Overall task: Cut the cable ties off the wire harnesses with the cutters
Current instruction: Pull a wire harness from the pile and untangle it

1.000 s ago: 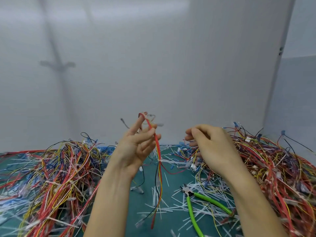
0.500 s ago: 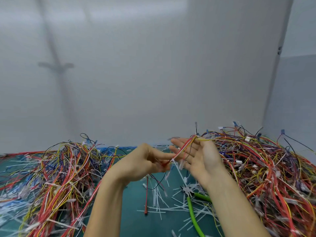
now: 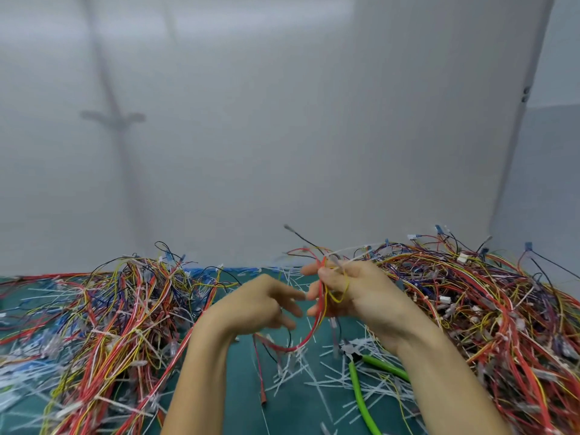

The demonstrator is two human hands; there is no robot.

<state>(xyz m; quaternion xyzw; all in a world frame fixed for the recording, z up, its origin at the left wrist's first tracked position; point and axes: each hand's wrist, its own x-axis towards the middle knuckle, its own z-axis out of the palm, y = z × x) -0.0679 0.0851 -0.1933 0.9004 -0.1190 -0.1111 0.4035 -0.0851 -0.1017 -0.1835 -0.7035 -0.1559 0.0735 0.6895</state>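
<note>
Right hand grasping a looped red-and-yellow wire harness, left hand released with fingers spread beside it; green-handled cutters lying on the teal mat.

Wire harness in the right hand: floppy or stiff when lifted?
Probably floppy: the wire harness sags in a loop below the right hand gripping it. Likely light: thin wires, held by one hand. Might snag, loose ends stick out beside the tangled pile.

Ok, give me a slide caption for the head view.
Right hand grips a red-and-yellow harness, left hand open beside it; green-handled cutters lie on the mat.
</note>
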